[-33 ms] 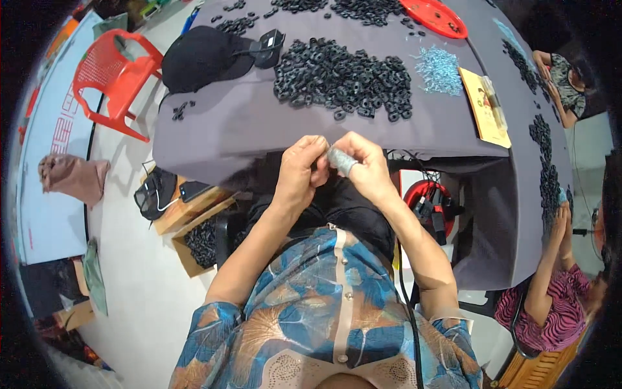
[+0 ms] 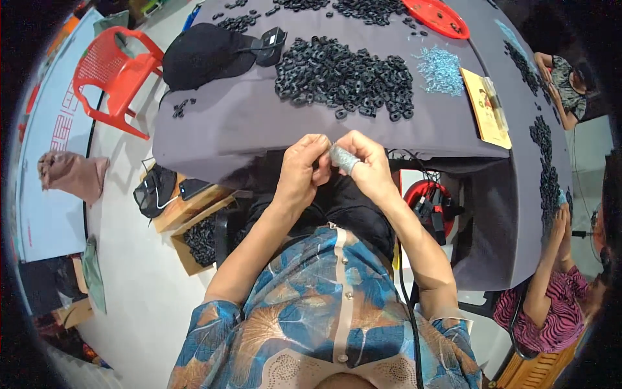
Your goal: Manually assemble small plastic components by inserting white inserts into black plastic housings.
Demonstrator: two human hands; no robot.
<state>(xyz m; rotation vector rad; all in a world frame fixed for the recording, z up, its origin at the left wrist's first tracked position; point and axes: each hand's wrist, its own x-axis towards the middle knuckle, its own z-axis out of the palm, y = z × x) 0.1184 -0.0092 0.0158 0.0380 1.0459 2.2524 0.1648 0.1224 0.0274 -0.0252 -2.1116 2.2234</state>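
Close together just off the table's front edge, my two hands meet above my lap. My left hand (image 2: 302, 170) is closed, thumb and fingers pinched. Opposite it, my right hand (image 2: 368, 170) is pinched too, with grey wrapping (image 2: 343, 159) around its thumb. Whatever sits between the fingertips is too small or hidden to make out. On the grey-covered table (image 2: 220, 129), a large heap of small black ring-like parts (image 2: 343, 78) lies beyond my hands. To its right is a loose pile of small pale-blue pieces (image 2: 440, 70).
A black cap (image 2: 204, 58) lies left of the heap, a yellow booklet (image 2: 483, 107) at the right. A red tray (image 2: 437, 18) sits farther back. Open cardboard box (image 2: 194, 249) and red chair (image 2: 116, 81) stand left. Two people work along the right side.
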